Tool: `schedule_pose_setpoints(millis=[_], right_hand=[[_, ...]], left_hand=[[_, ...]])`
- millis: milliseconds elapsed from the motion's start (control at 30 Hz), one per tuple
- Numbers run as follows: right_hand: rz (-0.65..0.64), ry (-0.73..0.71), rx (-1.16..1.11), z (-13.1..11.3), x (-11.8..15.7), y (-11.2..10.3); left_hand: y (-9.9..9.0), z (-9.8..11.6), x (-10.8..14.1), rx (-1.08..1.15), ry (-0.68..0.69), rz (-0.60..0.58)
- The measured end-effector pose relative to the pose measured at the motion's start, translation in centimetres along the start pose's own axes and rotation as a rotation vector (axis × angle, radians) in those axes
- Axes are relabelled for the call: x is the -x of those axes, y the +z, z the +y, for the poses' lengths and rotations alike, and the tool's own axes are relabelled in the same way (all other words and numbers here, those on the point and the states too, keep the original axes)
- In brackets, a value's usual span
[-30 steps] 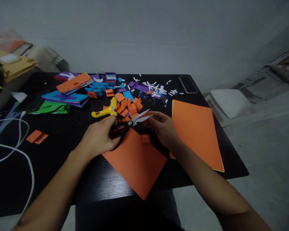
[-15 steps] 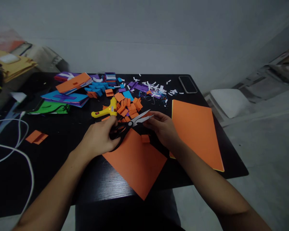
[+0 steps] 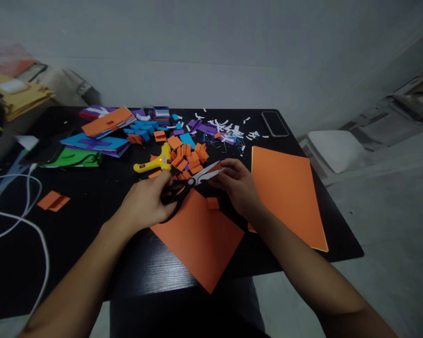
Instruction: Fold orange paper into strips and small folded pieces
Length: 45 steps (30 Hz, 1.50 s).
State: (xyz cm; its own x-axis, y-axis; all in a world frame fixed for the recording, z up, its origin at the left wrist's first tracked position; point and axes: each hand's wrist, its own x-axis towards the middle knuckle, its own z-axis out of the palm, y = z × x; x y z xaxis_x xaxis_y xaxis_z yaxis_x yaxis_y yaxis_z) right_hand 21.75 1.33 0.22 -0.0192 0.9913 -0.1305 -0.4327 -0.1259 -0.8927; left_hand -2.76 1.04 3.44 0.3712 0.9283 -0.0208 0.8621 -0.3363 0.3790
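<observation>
My left hand point(image 3: 144, 199) is wrapped round the black handles of a pair of scissors point(image 3: 191, 181), whose blades are parted and point to the right. Pinched in the fingers of my right hand point(image 3: 241, 188) is a small orange paper piece point(image 3: 216, 167), lying at the scissor blades. Most of that piece is hidden by the blades and fingers. Below both hands an orange paper sheet point(image 3: 202, 239) lies turned cornerwise, with a small folded orange square point(image 3: 213, 203) at its upper edge. Just beyond my left hand rests a yellow glue gun point(image 3: 158, 163), its small light lit.
Folded orange pieces point(image 3: 193, 157) are heaped beyond the scissors, with white and purple scraps point(image 3: 229, 131) behind. An orange paper stack point(image 3: 285, 197) lies right, a phone point(image 3: 275, 123) at the back. Coloured paper bundles point(image 3: 107, 123) and a white cable point(image 3: 38, 230) are left.
The scissor blades have come slightly closer together around the orange piece. My right fingers have shifted a little; everything else stays in place.
</observation>
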Motion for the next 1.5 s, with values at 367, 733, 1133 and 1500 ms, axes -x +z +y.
schedule_pose_setpoints(millis=[367, 733, 1133, 1500], right_hand=[[-0.011, -0.064, 0.025, -0.1, 0.3, 0.2], [-0.021, -0.039, 0.003, -0.3, 0.3, 0.3], [-0.005, 0.014, -0.010, -0.2, 0.1, 0.1], [-0.047, -0.062, 0.014, 0.2, 0.2, 0.0]], left_hand=[[-0.2, -0.8, 0.0, 0.034, -0.001, 0.061], [-0.4, -0.3, 0.1, -0.040, 0.016, 0.019], [-0.4, 0.1, 0.1, -0.072, 0.000, 0.007], [-0.6, -0.6, 0.1, 0.007, -0.042, 0.047]])
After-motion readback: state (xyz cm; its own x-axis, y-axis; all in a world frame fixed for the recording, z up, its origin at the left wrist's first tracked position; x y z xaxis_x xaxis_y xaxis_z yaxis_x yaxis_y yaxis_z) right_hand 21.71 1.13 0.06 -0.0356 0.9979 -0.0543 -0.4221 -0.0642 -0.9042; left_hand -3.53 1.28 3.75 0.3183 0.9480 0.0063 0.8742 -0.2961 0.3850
